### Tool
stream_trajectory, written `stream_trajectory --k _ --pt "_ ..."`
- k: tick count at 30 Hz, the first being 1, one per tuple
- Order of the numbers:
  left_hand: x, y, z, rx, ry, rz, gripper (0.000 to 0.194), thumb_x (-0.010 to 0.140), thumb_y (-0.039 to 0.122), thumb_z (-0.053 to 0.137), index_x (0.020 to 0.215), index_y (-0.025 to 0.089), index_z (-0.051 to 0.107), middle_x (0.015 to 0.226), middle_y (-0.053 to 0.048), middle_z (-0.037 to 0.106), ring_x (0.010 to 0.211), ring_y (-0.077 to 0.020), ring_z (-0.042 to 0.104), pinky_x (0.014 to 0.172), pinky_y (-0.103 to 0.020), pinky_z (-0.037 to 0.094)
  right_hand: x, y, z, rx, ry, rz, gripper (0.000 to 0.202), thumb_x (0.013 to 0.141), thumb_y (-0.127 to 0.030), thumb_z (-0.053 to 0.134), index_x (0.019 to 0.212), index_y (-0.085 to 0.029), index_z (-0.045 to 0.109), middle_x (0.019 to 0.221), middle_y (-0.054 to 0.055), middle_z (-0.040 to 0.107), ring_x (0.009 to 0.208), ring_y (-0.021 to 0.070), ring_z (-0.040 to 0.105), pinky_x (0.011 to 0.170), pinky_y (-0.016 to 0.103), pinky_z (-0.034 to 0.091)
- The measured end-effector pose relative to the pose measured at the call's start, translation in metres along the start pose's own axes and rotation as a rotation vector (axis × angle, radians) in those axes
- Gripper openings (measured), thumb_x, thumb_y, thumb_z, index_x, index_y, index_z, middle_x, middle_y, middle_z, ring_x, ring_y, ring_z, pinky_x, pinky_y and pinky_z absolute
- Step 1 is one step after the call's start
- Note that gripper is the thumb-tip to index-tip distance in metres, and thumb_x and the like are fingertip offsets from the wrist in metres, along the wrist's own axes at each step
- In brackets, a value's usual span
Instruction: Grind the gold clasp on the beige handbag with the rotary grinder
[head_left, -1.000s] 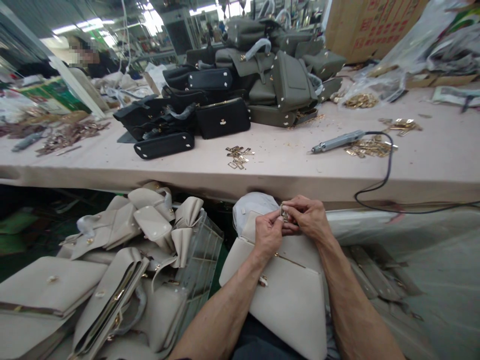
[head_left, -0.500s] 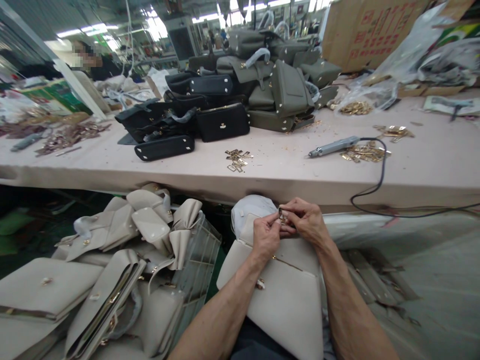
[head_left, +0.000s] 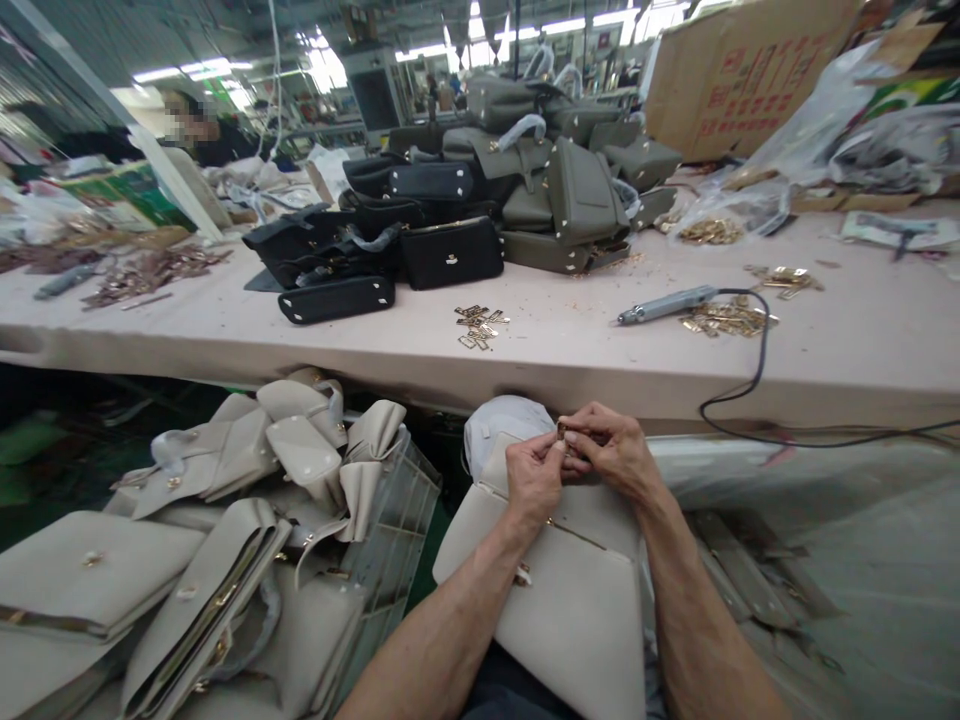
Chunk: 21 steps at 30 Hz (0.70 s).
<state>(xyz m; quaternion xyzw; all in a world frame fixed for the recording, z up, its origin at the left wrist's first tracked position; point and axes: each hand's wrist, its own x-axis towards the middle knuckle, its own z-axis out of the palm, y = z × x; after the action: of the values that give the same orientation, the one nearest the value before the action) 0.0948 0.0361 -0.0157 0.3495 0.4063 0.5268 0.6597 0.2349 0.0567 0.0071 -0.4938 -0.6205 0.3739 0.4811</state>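
A cream handbag [head_left: 574,600] lies across my lap, its flap end toward the table edge. Over its far part, my left hand [head_left: 534,475] and my right hand [head_left: 611,445] meet, fingertips pinched together. Between them sits a small gold metal plate [head_left: 562,430], mostly covered by the fingers. Both hands seem closed on this piece. A gold zip [head_left: 589,535] and a turn-lock clasp [head_left: 523,575] show on the bag, the clasp beside my left forearm. Behind the hands is a white rounded bundle [head_left: 502,420].
Cream handbags [head_left: 225,450] fill a crate [head_left: 397,530] at left. On the table [head_left: 360,350] are black handbags [head_left: 450,250], olive handbags [head_left: 585,190], gold plates [head_left: 480,325] and an electric screwdriver [head_left: 667,303] with its cable [head_left: 757,370]. A person [head_left: 202,130] is far left.
The view has shifted slightly, so the table's contents sit a little differently in frame. My hands stay together over the bag, with only small finger movement around the gold plate.
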Motion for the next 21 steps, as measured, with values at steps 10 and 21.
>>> stream_trajectory --k 10,21 --pt "0.0 0.002 0.001 0.003 0.036 0.041 0.045 0.08 0.054 0.08 0.084 0.009 0.076 0.074 -0.011 0.077 0.051 -0.0207 0.072 0.049 -0.027 0.06 0.005 0.002 0.003 -0.027 -0.007 0.142 0.037 0.088 -0.055 0.073 0.081 -0.019 0.08 0.075 0.006 0.07 0.067 0.0185 0.062 0.063 0.03 0.05" --pt "0.002 0.01 -0.01 0.04 0.068 0.009 0.052 0.078 0.06 0.078 0.078 0.008 0.072 0.064 -0.013 0.074 0.056 -0.0221 0.075 0.052 -0.023 0.058 0.1 0.007 -0.058 -0.08 0.602 0.193 0.075 0.073 -0.069 0.079 0.117 -0.009 0.068 0.078 0.011 0.075 0.058 0.0213 0.07 0.058 0.033 0.059"
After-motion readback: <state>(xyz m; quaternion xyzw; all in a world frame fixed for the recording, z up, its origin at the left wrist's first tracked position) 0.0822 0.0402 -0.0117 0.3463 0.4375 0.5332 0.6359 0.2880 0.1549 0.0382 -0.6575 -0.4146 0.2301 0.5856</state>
